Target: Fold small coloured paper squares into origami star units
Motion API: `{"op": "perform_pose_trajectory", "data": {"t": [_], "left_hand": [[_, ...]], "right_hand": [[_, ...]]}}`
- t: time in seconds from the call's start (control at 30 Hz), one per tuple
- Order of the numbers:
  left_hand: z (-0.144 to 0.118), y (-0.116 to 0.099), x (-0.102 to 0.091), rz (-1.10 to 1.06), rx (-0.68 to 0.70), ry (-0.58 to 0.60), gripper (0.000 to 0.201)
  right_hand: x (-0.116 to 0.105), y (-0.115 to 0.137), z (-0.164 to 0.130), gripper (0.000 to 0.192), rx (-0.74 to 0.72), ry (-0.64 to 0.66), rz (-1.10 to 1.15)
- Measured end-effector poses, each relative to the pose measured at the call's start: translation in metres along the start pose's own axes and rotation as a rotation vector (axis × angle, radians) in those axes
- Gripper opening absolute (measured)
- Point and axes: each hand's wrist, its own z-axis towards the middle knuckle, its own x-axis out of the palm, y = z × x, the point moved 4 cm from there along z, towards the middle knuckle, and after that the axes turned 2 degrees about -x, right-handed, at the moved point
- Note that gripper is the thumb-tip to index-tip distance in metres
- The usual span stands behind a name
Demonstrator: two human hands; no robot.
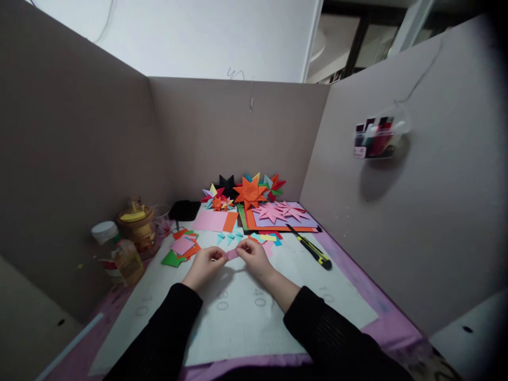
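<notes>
Between my two hands a small strip of pink paper (pixel 232 255) is stretched over the white mat. My left hand (pixel 206 265) pinches its left end between thumb and fingers. The right end is pinched in my right hand (pixel 254 257). Just beyond my fingers several small light-blue folded paper pieces (pixel 230 239) sit in a row. Left of my left hand lies a loose pile of pink, orange and green paper (pixel 183 245). Small blue, yellow and pink paper pieces (pixel 270 239) lie behind my right hand.
A yellow-and-black box cutter (pixel 311 247) lies at right, near stacked coloured sheets (pixel 278 223) with pink paper stars (pixel 273 211). Finished stars, one orange (pixel 251 192), stand by the back panel. At left are a bottle (pixel 129 259) and a brown tub (pixel 138 230).
</notes>
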Motion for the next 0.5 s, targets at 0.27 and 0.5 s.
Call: {"op": "perform_pose_trajectory", "data": {"t": [0.27, 0.5], "left_hand": [[-0.001, -0.004, 0.002, 0.068, 0.036, 0.040, 0.026], [-0.003, -0.011, 0.004, -0.110, 0.006, -0.039, 0.026]], "right_hand": [[0.000, 0.003, -0.001, 0.007, -0.051, -0.025, 0.020], [0.013, -0.003, -0.004, 0.034, 0.036, 0.046, 0.112]]}}
